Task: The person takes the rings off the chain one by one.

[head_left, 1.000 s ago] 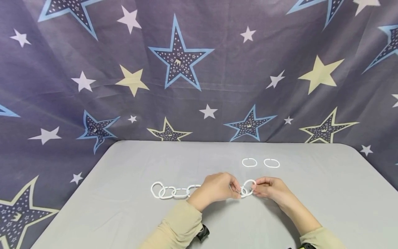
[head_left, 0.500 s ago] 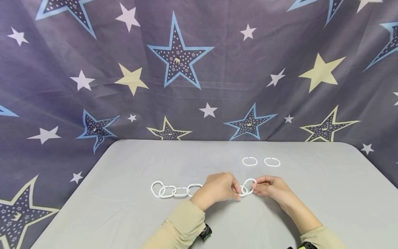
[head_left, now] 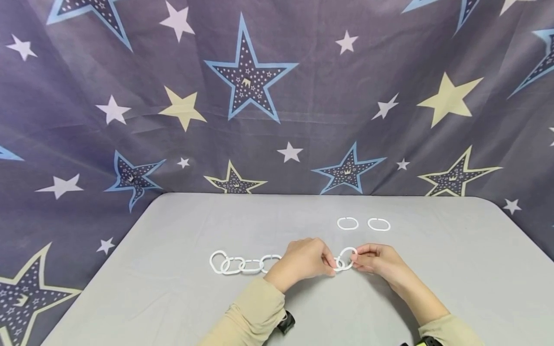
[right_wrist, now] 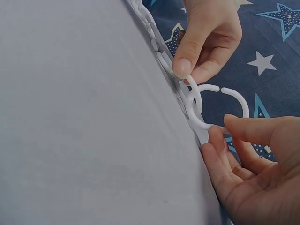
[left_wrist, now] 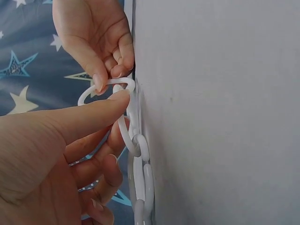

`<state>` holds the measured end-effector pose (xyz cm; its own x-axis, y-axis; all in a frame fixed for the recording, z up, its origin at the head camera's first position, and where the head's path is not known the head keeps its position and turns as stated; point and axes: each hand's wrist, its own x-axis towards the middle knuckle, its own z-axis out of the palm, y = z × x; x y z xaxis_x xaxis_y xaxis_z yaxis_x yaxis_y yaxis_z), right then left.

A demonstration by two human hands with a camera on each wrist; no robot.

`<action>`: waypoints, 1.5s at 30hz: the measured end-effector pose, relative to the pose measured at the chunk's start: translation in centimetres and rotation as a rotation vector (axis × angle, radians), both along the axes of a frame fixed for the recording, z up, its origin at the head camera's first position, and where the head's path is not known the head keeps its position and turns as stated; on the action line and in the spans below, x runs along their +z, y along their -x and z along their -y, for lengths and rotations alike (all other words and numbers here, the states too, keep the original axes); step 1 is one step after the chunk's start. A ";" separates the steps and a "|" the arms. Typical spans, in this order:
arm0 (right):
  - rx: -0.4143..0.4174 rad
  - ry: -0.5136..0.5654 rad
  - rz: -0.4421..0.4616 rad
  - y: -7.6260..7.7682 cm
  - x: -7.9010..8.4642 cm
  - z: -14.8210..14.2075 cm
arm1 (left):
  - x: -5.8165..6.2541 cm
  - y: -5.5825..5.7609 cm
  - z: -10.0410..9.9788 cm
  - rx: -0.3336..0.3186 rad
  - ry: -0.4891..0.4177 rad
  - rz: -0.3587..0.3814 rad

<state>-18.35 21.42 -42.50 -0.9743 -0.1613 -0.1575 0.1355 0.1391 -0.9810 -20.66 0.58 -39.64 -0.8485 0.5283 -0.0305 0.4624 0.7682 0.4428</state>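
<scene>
My left hand (head_left: 305,259) pinches a white plastic chain link (right_wrist: 194,96) between thumb and fingers. Opposite it, my right hand (head_left: 378,262) pinches another white link (right_wrist: 241,101), which has a small gap in its rim. The two links are hooked through each other, as the right wrist view shows. From the left hand a chain of several white links (head_left: 233,265) runs left along the table; part of it lies hidden behind that hand. In the left wrist view the joined links (left_wrist: 143,147) trail down below the left fingers.
Two loose white oval links, a left one (head_left: 347,229) and a right one (head_left: 379,230), lie farther back on the grey table (head_left: 182,307). A dark star-patterned cloth (head_left: 277,96) hangs behind the table.
The head view has tilted slightly, so the scene shifts a little. Both hands keep their pinch on the links, and the chain stays almost where it was.
</scene>
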 end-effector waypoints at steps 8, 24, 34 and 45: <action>0.031 -0.002 -0.021 -0.2 0.2 0.2 | 0.1 -0.2 0.3 -0.017 -0.024 -0.003; -0.010 -0.096 -0.026 -0.5 0.9 0.7 | 1.5 -0.6 0.8 -0.013 -0.065 -0.059; -0.012 -0.105 -0.047 -0.5 1.1 1.4 | 2.7 -0.6 1.9 0.020 -0.068 -0.062; -0.004 -0.131 -0.055 -0.8 1.0 1.6 | 3.4 -0.2 2.5 0.029 -0.114 -0.078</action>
